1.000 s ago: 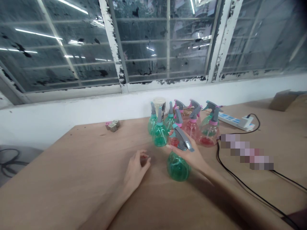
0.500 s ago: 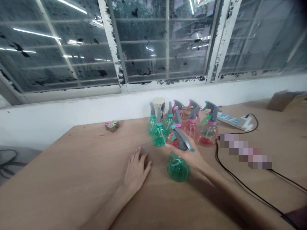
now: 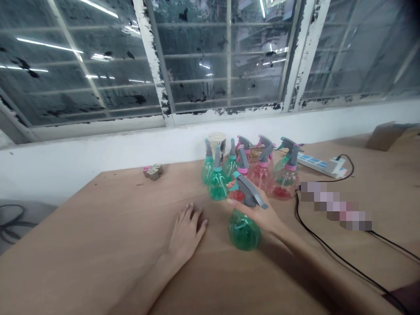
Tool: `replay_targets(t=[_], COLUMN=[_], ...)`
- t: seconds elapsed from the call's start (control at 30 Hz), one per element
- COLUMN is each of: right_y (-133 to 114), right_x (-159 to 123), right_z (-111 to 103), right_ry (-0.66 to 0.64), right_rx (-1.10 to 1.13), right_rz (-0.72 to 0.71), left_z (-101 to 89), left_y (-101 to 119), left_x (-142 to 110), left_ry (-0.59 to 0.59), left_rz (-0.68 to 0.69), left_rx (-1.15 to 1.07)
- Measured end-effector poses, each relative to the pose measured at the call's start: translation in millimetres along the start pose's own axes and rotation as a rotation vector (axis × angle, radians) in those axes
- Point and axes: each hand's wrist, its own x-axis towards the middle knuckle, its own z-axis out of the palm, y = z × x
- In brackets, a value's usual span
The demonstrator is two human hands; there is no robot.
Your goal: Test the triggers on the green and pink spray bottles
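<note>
My right hand (image 3: pixel 262 214) is wrapped round the neck of a green spray bottle (image 3: pixel 244 229) with a grey trigger head, which stands on the wooden table (image 3: pixel 98 245). My left hand (image 3: pixel 187 232) lies flat on the table to the bottle's left, fingers stretched out, holding nothing. Just behind stand several more spray bottles, green ones (image 3: pixel 217 183) to the left and pink ones (image 3: pixel 284 181) to the right.
A pale cup (image 3: pixel 217 142) stands behind the bottles by the white wall. A power strip (image 3: pixel 320 164) lies at the right with black cables (image 3: pixel 328 249) running across the table. Small blocks (image 3: pixel 152 171) sit at the far left. A cardboard piece (image 3: pixel 387 134) lies far right.
My left hand went from a loose pinch to lying flat on the table. The right hand and its bottle have barely shifted.
</note>
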Motion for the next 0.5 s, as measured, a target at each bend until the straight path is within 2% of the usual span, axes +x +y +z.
replay_targets(t=[0.17, 0.5], right_y=[2.0, 7.6], right_x=[-1.7, -1.8], right_z=[2.5, 3.8], right_ry=[0.023, 0.021], right_rx=[0.015, 0.054], right_rz=[0.009, 0.039], left_z=[-0.9, 2.4], left_y=[0.4, -2.2], left_x=[-0.5, -1.0], left_ry=[-0.019, 0.009], left_rz=[0.013, 0.029], left_rx=[0.073, 0.076])
